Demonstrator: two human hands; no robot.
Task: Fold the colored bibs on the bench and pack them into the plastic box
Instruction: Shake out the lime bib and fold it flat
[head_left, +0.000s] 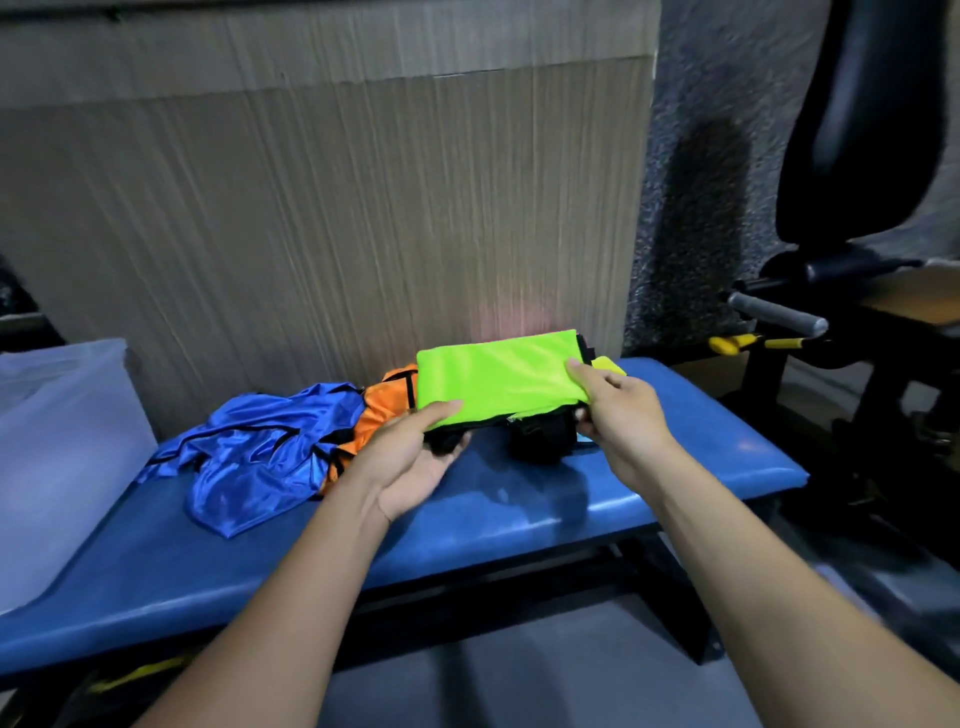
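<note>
Folded lime-green bib (498, 376) held flat above the blue bench (519, 509), left hand (410, 457) pinching its near left edge, right hand (618, 410) gripping its right end, crumpled blue bib (249, 447) and orange bib (379, 410) lying on the bench left of the green one, translucent plastic box (57, 457) at the bench's far left end

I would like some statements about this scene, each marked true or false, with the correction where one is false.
1. Both hands hold the folded green bib. True.
2. The blue bib lies neatly folded on the bench. False: it lies crumpled, unfolded.
3. The orange bib lies between the blue bib and the green one. True.
4. The plastic box stands at the right end of the bench. False: it is at the left.
5. The left hand rests flat on the bench. False: its fingers grip the green bib's left end, as the right hand grips the right end.
</note>
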